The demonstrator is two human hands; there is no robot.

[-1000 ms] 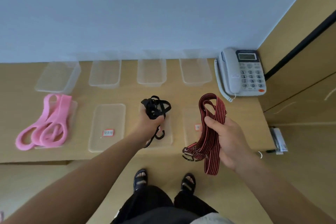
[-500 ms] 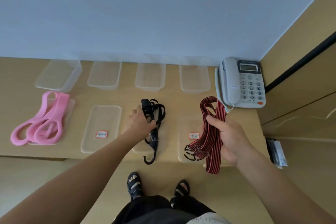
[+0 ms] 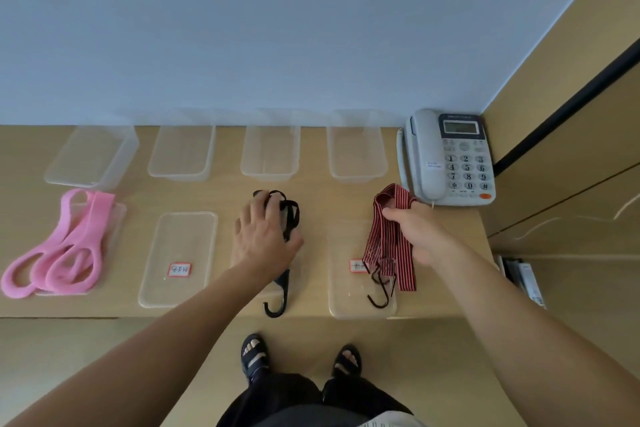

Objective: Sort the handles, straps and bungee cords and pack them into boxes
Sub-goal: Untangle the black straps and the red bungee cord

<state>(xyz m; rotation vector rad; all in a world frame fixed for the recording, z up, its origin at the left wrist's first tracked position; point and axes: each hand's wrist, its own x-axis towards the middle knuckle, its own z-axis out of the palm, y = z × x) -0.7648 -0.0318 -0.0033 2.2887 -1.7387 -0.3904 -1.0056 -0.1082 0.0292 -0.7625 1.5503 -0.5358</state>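
Telephone (image 3: 424, 156), 3 o'clock in the view, on the bench (image 3: 221, 198). On its keypad (image 3: 467, 172), digits 1–9 are read in three rows, w/ *, 0, # below. White sticker (image 3: 434, 164) beside the 4 key: print too small, not readable. Brand line above the display (image 3: 460, 127): illegible. Red-bordered label (image 3: 179, 269) on the clear lid (image 3: 180, 236) at 8 o'clock: chars. blurred, unreadable. 2nd red-bordered label (image 3: 356, 265) at 5 o'clock is partly covered by the red-striped cord (image 3: 388, 239); also unreadable.

Your worktop (image 3: 225, 198): four clear boxes (image 3: 183, 152) along the back edge, four flat lids (image 3: 180, 243) in front, telephone (image 3: 450, 163) far right, pink straps (image 3: 69, 253) overlapping the leftmost lid.
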